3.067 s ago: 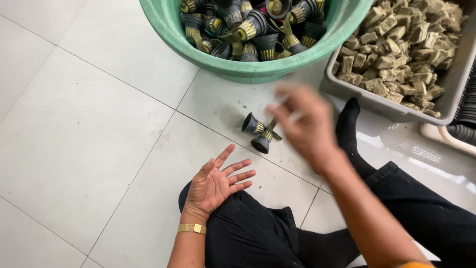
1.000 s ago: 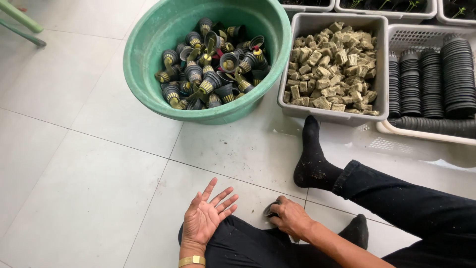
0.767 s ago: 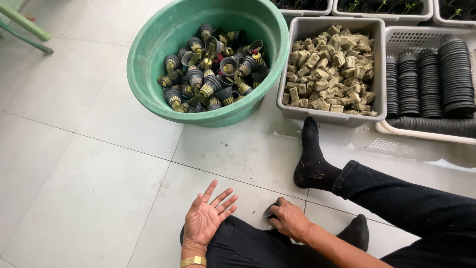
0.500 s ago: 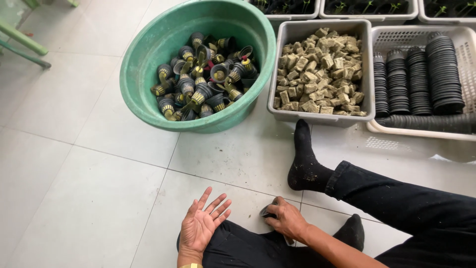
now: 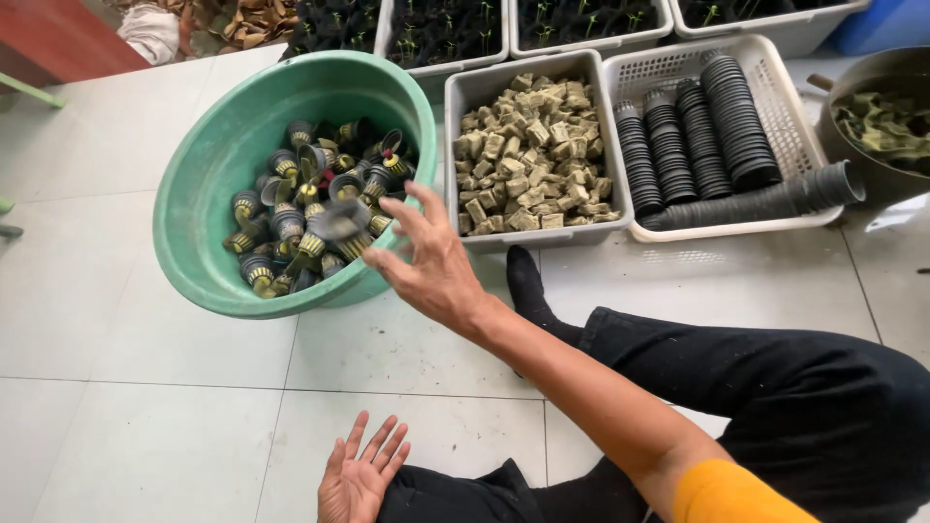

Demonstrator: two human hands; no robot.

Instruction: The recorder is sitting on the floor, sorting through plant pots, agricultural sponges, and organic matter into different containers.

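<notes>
the person sits on a white tiled floor (image 5: 126,387) with legs in black trousers (image 5: 775,407) and a black sock (image 5: 528,291) stretched toward the containers. the right hand (image 5: 426,257) is raised over the near rim of the green basin (image 5: 208,208), palm down, fingers (image 5: 412,213) spread wide; its grip is open and holds nothing. a small dark pot (image 5: 339,221) appears blurred just beside the fingertips, over the basin's contents and apart from the hand; whether it touches the pile cannot be told. the basin holds a heap of small black net pots with tan plugs (image 5: 291,223), lying at mixed angles, mostly on the near and left part of its interior. the left hand (image 5: 358,479) rests at the lower edge of the view on the left knee, palm up, fingers loosely spread; its grip is open and empty. just right of the basin stands a grey rectangular tub (image 5: 455,165) filled with tan foam cubes (image 5: 528,155). right of that, touching it, is a white perforated basket (image 5: 775,92) holding stacked black pots (image 5: 707,126) laid in rows, with one long stack lying along its near edge and projecting past the right rim. a dark round pan (image 5: 872,68) with greenish material sits at the far right. trays of dark seedlings (image 5: 581,19) line the far edge behind the containers. an orange sleeve (image 5: 727,494) covers the right upper arm.
</notes>
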